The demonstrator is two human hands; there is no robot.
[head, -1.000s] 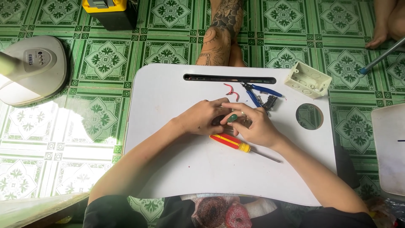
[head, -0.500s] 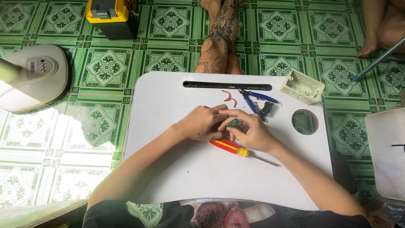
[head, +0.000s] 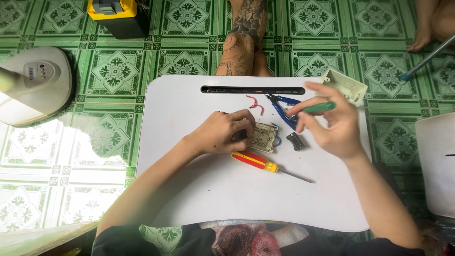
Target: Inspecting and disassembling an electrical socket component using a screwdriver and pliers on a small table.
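Observation:
My left hand [head: 226,131] rests on a small beige switch module [head: 263,137] lying on the white lap table [head: 189,189], holding its left side. My right hand [head: 329,122] is raised to the right of it, gripping a green-handled screwdriver [head: 318,107] between thumb and fingers. A red and yellow screwdriver [head: 265,165] lies just in front of the module. Blue-handled pliers [head: 280,110] lie behind it, partly under my right hand. A small black part [head: 295,141] sits right of the module. Two short red wire pieces [head: 255,103] lie near the table's slot.
A beige wall box [head: 346,84] sits at the table's far right corner. Another person's tattooed leg [head: 241,42] lies beyond the table, a foot [head: 422,33] at far right. A fan base [head: 35,85] stands left, a yellow and black box [head: 116,14] behind, a white board [head: 438,166] right.
My right hand has lifted away from the module to the right with the green screwdriver. My left hand stays on the module, which now shows on the table.

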